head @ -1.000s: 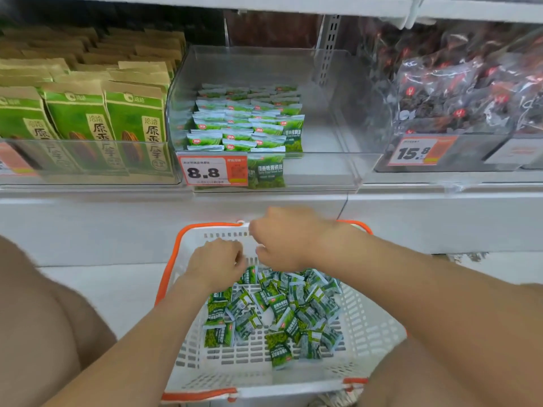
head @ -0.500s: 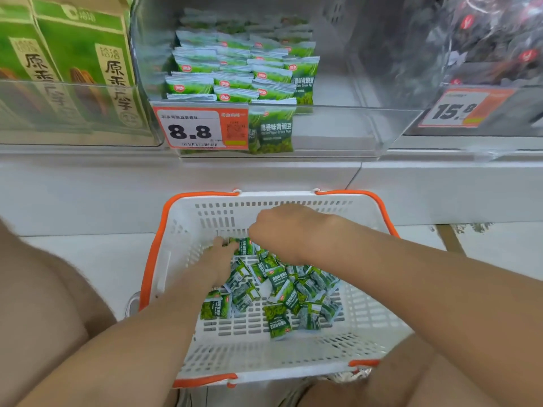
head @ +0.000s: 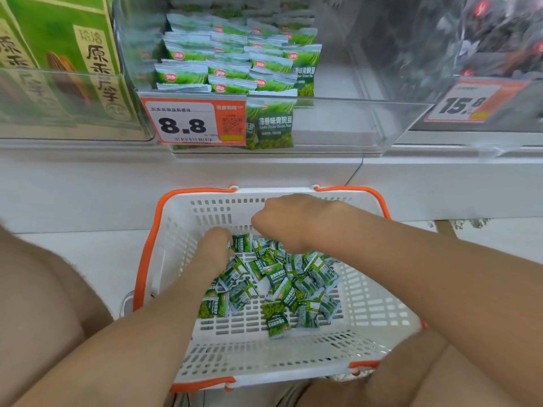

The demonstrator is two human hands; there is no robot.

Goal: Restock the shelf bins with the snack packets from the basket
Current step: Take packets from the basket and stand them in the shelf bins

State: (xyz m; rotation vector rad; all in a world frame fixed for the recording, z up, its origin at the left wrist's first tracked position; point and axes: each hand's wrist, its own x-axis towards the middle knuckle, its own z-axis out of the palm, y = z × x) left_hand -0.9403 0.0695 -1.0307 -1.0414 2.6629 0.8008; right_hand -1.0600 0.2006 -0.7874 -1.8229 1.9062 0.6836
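Observation:
A white basket with an orange rim sits on the floor below the shelf. Inside lies a loose pile of several small green snack packets. My left hand reaches down into the pile's left edge, fingers curled on a packet. My right hand hovers curled over the pile's far side, its fingertips hidden beneath it. Above, a clear shelf bin holds rows of the same green packets on its left half.
A red 8.8 price tag hangs on the bin's front. Green boxed snacks fill the bin to the left, dark bags the one to the right. My knees frame the basket on both sides.
Both hands dropped from the basket's far rim down into the packet pile. The view came closer to the shelf and tilted down.

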